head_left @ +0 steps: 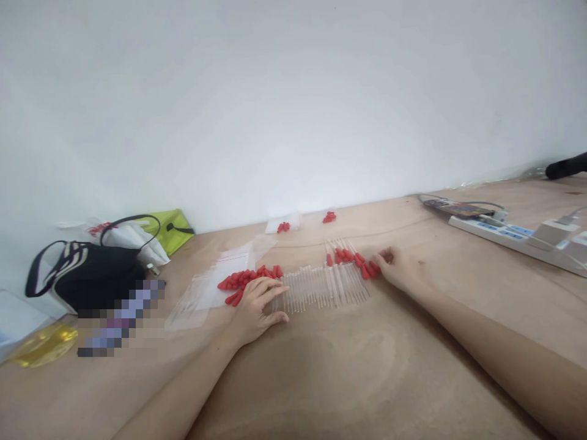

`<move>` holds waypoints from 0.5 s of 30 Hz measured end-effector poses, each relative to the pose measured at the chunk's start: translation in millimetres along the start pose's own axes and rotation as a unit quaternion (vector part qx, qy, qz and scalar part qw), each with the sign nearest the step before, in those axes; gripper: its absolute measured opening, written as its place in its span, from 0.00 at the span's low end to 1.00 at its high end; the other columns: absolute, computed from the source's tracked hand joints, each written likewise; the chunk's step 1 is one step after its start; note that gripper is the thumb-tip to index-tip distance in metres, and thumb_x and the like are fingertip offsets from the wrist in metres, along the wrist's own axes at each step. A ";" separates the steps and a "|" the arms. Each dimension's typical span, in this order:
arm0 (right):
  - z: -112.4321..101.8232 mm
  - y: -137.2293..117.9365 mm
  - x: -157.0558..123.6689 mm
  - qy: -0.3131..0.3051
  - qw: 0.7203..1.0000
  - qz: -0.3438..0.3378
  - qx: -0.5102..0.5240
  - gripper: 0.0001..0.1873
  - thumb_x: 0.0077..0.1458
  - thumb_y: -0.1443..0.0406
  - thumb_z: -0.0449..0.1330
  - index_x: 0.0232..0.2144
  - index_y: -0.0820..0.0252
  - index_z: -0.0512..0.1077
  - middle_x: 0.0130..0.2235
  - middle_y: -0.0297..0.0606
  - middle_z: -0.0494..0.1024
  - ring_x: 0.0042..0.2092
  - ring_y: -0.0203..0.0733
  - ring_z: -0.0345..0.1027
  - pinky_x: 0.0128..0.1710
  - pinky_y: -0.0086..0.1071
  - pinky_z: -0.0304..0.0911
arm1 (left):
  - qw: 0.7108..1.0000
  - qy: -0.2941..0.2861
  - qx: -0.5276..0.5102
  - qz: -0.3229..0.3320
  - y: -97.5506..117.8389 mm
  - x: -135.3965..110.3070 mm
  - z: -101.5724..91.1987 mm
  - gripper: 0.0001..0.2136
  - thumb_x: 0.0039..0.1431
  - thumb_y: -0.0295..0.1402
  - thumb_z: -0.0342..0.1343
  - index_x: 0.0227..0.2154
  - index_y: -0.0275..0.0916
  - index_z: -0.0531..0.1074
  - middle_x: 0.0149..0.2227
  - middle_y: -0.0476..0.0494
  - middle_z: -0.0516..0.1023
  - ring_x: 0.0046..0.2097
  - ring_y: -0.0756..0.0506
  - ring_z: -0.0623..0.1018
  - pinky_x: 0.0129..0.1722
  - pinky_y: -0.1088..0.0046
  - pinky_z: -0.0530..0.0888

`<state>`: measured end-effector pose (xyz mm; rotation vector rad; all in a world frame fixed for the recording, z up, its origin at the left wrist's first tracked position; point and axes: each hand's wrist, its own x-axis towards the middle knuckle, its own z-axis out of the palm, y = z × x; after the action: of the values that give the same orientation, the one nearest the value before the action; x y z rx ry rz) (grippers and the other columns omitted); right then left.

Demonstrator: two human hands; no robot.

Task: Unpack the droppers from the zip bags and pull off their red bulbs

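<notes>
A row of thin clear glass dropper tubes point(312, 288) lies side by side on the wooden table. Several tubes at the row's right half have red rubber bulbs point(345, 255) at their far ends. My left hand point(257, 305) rests at the row's left end, fingers stretched and thumb apart, touching the outer tubes. Behind and beside it is a heap of loose red bulbs point(243, 279) on clear plastic bags point(202, 293). At the row's right end, my right hand point(389, 263) has its fingers pinched on a red rubber bulb point(375, 267); its fingertips are partly hidden.
Two small groups of red bulbs point(283, 227) lie near the wall, one on a white bag. A black pouch point(98, 275), green bag point(177, 229) and yellow packet point(46, 344) stand left. A power strip point(513, 233) with chargers and a phone point(463, 208) lie right.
</notes>
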<state>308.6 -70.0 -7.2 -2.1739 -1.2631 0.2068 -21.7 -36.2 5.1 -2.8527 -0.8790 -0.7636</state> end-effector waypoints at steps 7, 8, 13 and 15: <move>6.8 -24.8 6.5 0.031 0.989 -0.145 -0.021 0.17 0.47 0.51 0.53 0.28 0.53 0.74 0.34 0.38 0.75 0.41 0.49 0.63 0.45 0.48 0.44 | 0.999 0.031 0.008 0.007 1.6 -0.7 -0.7 0.13 0.57 0.39 0.47 0.42 0.41 0.69 0.40 0.43 0.72 0.46 0.44 0.67 0.45 0.64 0.63; 9.1 -28.3 7.4 0.034 0.986 -0.160 -0.033 0.18 0.47 0.50 0.52 0.28 0.53 0.75 0.35 0.39 0.75 0.42 0.50 0.62 0.45 0.48 0.44 | 0.999 0.033 0.009 0.009 1.7 -0.7 -0.6 0.13 0.57 0.39 0.47 0.42 0.41 0.69 0.40 0.43 0.72 0.46 0.44 0.68 0.45 0.65 0.64; 20.0 -36.8 9.1 0.020 0.981 -0.174 -0.085 0.17 0.51 0.55 0.50 0.26 0.53 0.75 0.38 0.40 0.74 0.43 0.49 0.59 0.45 0.49 0.42 | 1.000 0.026 0.012 0.008 1.6 -0.5 -0.3 0.12 0.57 0.37 0.48 0.42 0.41 0.68 0.40 0.44 0.72 0.46 0.44 0.67 0.45 0.65 0.64; 22.3 -36.8 9.9 0.018 0.982 -0.169 -0.087 0.15 0.51 0.57 0.50 0.25 0.54 0.75 0.39 0.39 0.74 0.43 0.48 0.58 0.46 0.48 0.41 | 1.000 0.027 0.009 0.009 2.0 -0.3 -0.2 0.12 0.58 0.37 0.47 0.42 0.41 0.68 0.40 0.44 0.72 0.46 0.45 0.67 0.45 0.65 0.64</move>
<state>277.5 -39.0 -2.4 -2.0498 -1.6570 -0.0839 -21.0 -38.1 5.3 -2.8066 -0.8478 -0.8208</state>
